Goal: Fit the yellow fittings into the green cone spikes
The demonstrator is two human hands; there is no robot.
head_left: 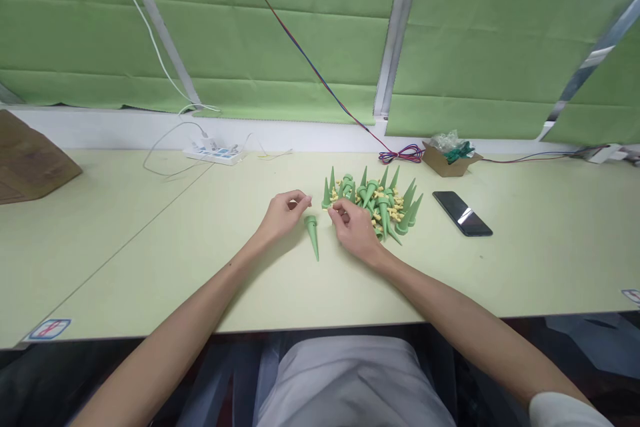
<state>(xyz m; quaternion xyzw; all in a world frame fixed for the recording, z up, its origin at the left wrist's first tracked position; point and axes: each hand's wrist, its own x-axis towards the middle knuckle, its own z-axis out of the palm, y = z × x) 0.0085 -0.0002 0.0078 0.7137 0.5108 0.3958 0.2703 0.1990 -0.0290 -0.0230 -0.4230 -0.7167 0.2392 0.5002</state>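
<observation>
My left hand [284, 215] is closed in a pinch, thumb against forefinger, just above the wide end of a green plastic spike [312, 237]. Whatever its fingertips hold is too small to make out. That spike lies alone on the table, its point toward me. My right hand [354, 230] also pinches, at the near left side of a pile of green spikes [384, 207]. A pale speck shows by its fingertips, but I cannot tell what it is. Small yellow pieces [399, 199] are mixed among the spikes, and some spikes stand upright. My right hand hides part of the pile.
Right of the pile lies a black phone [463, 213]. Behind it sits a small cardboard box [445, 163] with plastic and green material, beside a coiled red-blue wire [401, 155]. A power strip [215, 153] is at the back left, and a brown cardboard piece [35, 159] at far left.
</observation>
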